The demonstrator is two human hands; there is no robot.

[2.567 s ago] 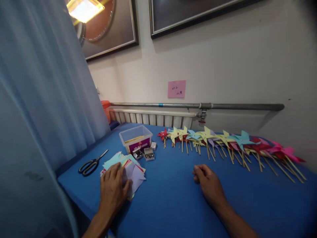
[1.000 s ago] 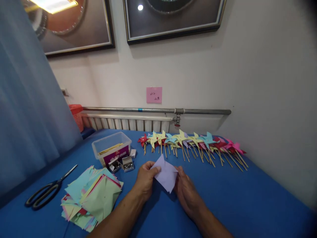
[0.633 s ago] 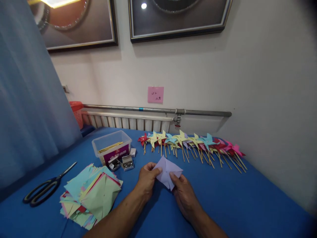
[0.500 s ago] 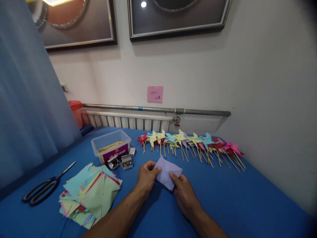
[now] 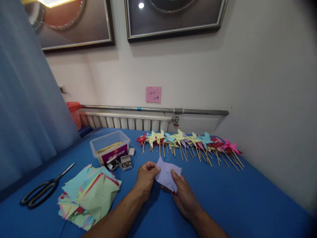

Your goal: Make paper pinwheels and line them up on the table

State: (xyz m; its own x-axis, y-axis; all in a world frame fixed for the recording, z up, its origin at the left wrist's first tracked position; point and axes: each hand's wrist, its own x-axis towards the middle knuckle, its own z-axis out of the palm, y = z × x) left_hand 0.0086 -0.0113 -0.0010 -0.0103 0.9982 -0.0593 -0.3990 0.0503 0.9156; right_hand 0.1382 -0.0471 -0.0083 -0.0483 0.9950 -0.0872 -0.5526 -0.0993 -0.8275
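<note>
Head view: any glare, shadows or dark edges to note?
In the head view, light glares off the left wall picture, with a small white spot on the right wall picture; in the head view, soft shadow falls on the blue cover below the purple paper; the head view's right-hand corners go dark.

blue-covered table (image 5: 223, 201)
scissors (image 5: 54, 181) at the left, a loose heap of coloured papers (image 5: 99, 193) beside them, a clear tub (image 5: 117, 152) behind with small boxes (image 5: 126, 165) close by, pinwheels (image 5: 179, 137) overlapping along the far side.
</note>
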